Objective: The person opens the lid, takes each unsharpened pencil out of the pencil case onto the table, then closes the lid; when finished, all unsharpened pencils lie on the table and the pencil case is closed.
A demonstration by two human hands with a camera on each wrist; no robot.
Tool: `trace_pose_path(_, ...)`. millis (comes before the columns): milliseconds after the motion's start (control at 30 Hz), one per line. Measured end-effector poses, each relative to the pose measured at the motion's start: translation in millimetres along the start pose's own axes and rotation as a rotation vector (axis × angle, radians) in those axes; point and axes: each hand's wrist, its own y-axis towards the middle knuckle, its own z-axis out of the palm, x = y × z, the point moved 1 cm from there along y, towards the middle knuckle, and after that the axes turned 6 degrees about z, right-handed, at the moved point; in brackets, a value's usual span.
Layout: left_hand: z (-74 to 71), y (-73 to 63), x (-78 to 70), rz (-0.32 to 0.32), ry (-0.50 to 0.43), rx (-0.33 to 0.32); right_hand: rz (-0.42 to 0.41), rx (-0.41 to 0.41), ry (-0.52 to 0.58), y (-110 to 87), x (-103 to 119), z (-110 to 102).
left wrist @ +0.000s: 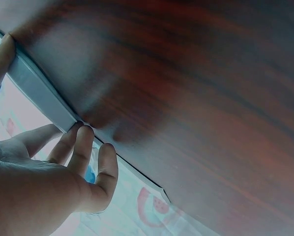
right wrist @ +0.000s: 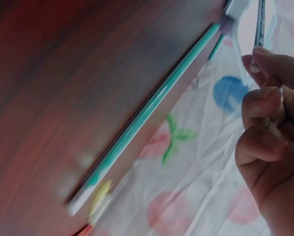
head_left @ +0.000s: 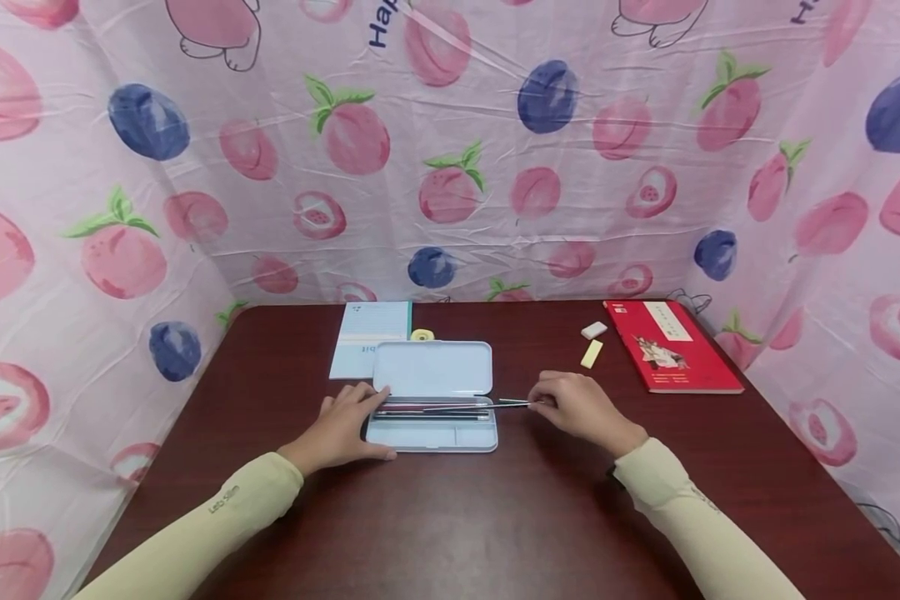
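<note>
A pale blue pencil case [head_left: 432, 433] lies on the table with its lid [head_left: 432, 368] folded back; several pencils [head_left: 450, 414] lie in its long rear compartment. My left hand [head_left: 341, 425] grips the case's left end, thumb at the near edge and fingers at the far side. To the right of the case, my right hand [head_left: 581, 408] pinches the end of a dark pencil [right wrist: 259, 29] between thumb and index finger. That pencil slants over the case's right edge, its other end above the pencils inside. In the right wrist view, a teal stick [right wrist: 147, 108] with a white end lies below the hand.
Behind the case are a light blue notebook [head_left: 352, 350] and a small yellow round thing [head_left: 422, 335]. A white eraser [head_left: 593, 330] and a yellow block [head_left: 591, 354] lie to the right, near a red book [head_left: 682, 358]. Fruit-print cloth [head_left: 487, 200] hangs around the table.
</note>
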Motion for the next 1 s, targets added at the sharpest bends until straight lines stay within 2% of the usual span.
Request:
trace_pose_path(200,0.1,0.4,-0.2,0.005,0.001,-0.002,0.071,0.015,0.049,-21.6,-27.0,-14.2)
trace_pose_path(500,-0.9,-1.4,-1.0,0.013,-0.001,-0.013,0.203,0.059,0.081,-52.4,-55.9,-34.1)
trace_pose_path(667,0.5,-1.9,-1.5,0.002,0.009,-0.002,0.220,0.057,0.115,-69.9,-72.8,-42.2)
trace_pose_path(767,0.3,-2.4,-1.7,0.001,0.007,0.003,0.202,0.050,0.119,-78.4,-81.0,-44.5)
trace_pose_path(1000,-2.0,-2.6,-2.7,0.013,-0.003,-0.013,0.199,0.086,0.143,-82.5,-89.2,-43.1)
